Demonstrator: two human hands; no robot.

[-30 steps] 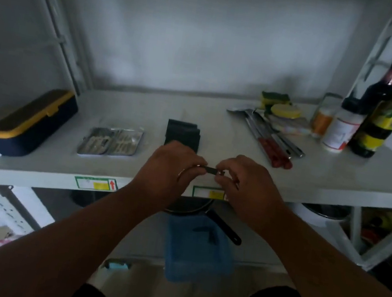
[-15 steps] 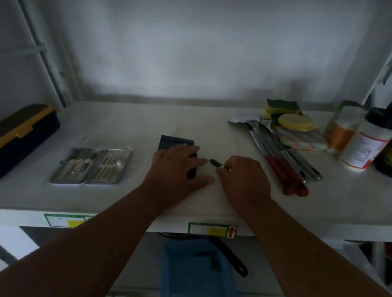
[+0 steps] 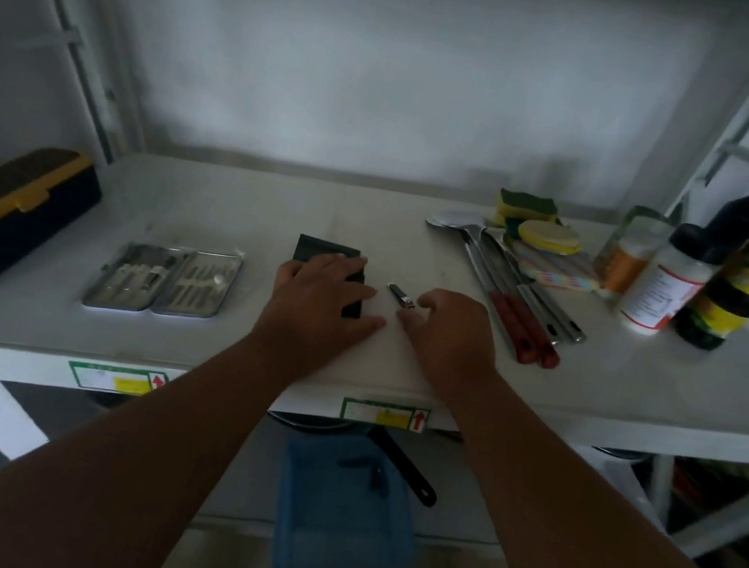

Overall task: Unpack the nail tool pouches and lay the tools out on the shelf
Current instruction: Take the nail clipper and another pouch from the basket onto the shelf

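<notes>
A small nail clipper [image 3: 401,296] lies on the white shelf [image 3: 415,251], just off the fingertips of my right hand [image 3: 447,337]. That hand hovers beside it with loosely curled fingers and holds nothing. My left hand [image 3: 318,307] lies flat, fingers straight, on the black pouch [image 3: 324,250], covering its near part. Further left an opened silver manicure case [image 3: 164,281] shows several tools in their slots.
A navy and yellow box [image 3: 2,217] sits at the far left. To the right are red-handled kitchen utensils [image 3: 512,298], sponges [image 3: 539,225], jars [image 3: 660,290] and bottles [image 3: 744,239]. A dark pan handle [image 3: 404,471] and blue cloth [image 3: 341,510] show below the shelf.
My hands moved from the shelf's front edge onto the shelf. My right hand set the small clipper down and let go of it. My left hand came to rest on the black pouch.
</notes>
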